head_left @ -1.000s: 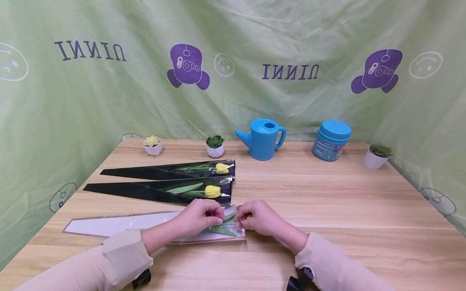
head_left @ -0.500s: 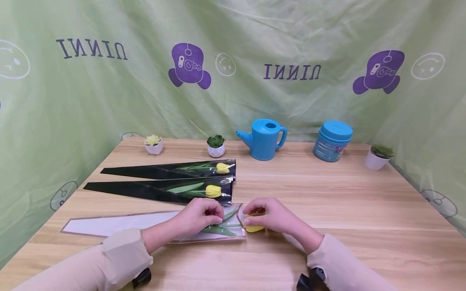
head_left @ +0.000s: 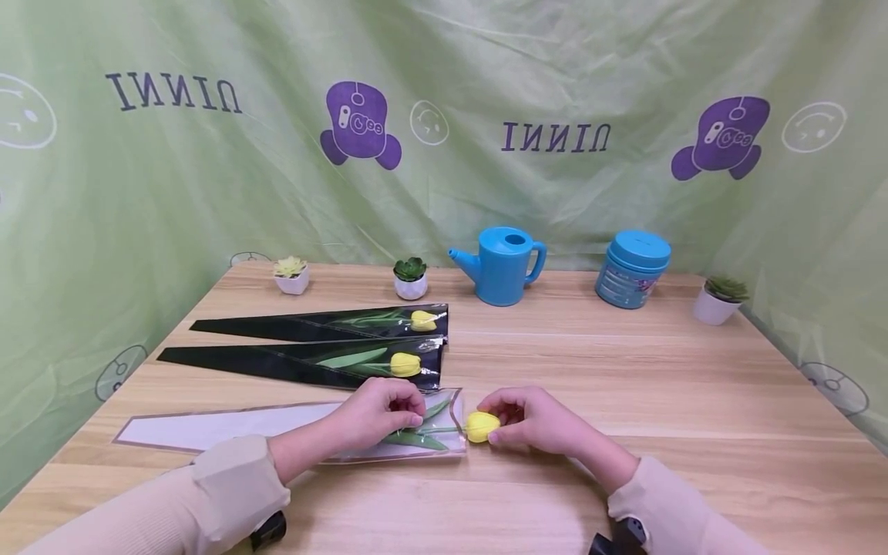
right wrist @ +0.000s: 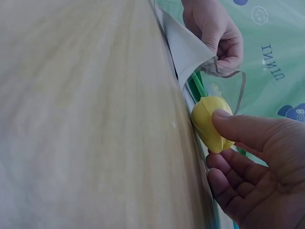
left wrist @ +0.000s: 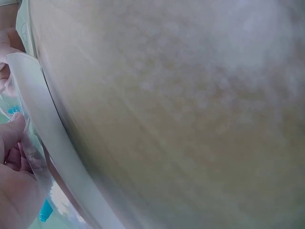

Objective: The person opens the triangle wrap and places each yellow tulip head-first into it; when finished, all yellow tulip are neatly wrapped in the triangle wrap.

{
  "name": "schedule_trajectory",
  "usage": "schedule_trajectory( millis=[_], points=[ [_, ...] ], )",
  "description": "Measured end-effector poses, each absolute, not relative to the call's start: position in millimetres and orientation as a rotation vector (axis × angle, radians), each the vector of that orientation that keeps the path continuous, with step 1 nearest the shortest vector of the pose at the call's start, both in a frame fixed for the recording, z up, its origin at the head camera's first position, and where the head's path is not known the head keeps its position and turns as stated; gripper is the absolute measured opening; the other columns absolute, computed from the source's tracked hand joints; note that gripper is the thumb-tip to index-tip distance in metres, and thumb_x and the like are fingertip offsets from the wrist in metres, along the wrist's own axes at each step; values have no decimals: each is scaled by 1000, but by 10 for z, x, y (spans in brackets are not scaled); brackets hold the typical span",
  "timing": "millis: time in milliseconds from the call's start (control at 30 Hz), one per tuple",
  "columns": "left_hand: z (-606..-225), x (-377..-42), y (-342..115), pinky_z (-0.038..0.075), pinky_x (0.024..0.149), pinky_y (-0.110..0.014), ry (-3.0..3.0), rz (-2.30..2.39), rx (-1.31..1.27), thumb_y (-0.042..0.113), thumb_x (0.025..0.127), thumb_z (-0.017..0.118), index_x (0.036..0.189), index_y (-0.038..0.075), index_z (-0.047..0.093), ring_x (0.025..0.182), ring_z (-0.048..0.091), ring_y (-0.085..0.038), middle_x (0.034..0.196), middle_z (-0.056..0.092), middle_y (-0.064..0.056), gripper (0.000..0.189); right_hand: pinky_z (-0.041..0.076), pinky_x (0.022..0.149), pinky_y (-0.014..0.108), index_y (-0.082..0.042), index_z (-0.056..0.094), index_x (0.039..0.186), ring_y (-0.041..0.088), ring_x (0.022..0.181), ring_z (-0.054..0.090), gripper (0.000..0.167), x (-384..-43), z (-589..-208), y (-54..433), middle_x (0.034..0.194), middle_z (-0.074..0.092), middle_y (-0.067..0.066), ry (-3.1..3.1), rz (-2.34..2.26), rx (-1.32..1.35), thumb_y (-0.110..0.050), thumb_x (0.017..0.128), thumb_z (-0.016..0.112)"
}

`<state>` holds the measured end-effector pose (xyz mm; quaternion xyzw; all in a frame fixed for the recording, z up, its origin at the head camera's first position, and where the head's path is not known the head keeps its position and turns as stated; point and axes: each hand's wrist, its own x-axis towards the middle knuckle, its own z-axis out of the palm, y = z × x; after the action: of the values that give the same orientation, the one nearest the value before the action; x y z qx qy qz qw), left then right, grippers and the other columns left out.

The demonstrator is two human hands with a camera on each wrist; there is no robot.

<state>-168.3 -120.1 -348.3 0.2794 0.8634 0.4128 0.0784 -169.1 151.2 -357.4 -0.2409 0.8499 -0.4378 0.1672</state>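
A white flower sleeve with a clear front and brown-edged border lies on the wooden table. Green leaves and the stem of a yellow tulip are inside it, while the bloom sticks out past its right-hand opening. My left hand pinches the clear film near that opening. In the right wrist view, the thumb of my right hand presses on the yellow bloom, with the index finger hidden partly behind it. The left wrist view shows my left hand at the film's edge.
Two black sleeves, a nearer one and a farther one, each hold a yellow tulip. Behind stand small potted succulents, a blue watering can and a blue lidded tub. A green curtain hangs at the back.
My right hand has moved right, from the sleeve's opening to the far side of the tulip's bloom, which now shows fully outside the sleeve. My left hand keeps its place.
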Motion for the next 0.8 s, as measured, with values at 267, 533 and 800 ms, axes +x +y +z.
schedule_trajectory(
  millis=[267, 533, 800],
  points=[
    [-3464, -1676, -1190, 43, 61, -22, 2581, 1249, 837, 6, 81, 69, 80, 11, 66, 68, 49, -9, 72, 55, 5, 5, 45, 68, 24, -12, 67, 104, 19, 81, 51, 28, -1670, -3554, 1445, 86, 59, 1, 2439, -1285, -645, -18, 77, 74],
    [-3475, -1665, -1197, 44, 60, -21, 2576, 1253, 858, 4, 81, 68, 80, 9, 65, 67, 49, -7, 72, 55, 5, 6, 45, 68, 23, -8, 68, 105, 16, 79, 52, 29, -1684, -3568, 1317, 86, 61, 1, 2415, -1355, -642, -17, 78, 74],
    [-3481, -1667, -1199, 43, 60, -21, 2569, 1248, 867, 5, 81, 68, 81, 10, 66, 67, 49, -6, 72, 55, 5, 6, 46, 68, 23, -6, 68, 103, 17, 80, 52, 27, -1694, -3599, 1230, 87, 62, 3, 2383, -1394, -629, -13, 78, 73]
  ],
)
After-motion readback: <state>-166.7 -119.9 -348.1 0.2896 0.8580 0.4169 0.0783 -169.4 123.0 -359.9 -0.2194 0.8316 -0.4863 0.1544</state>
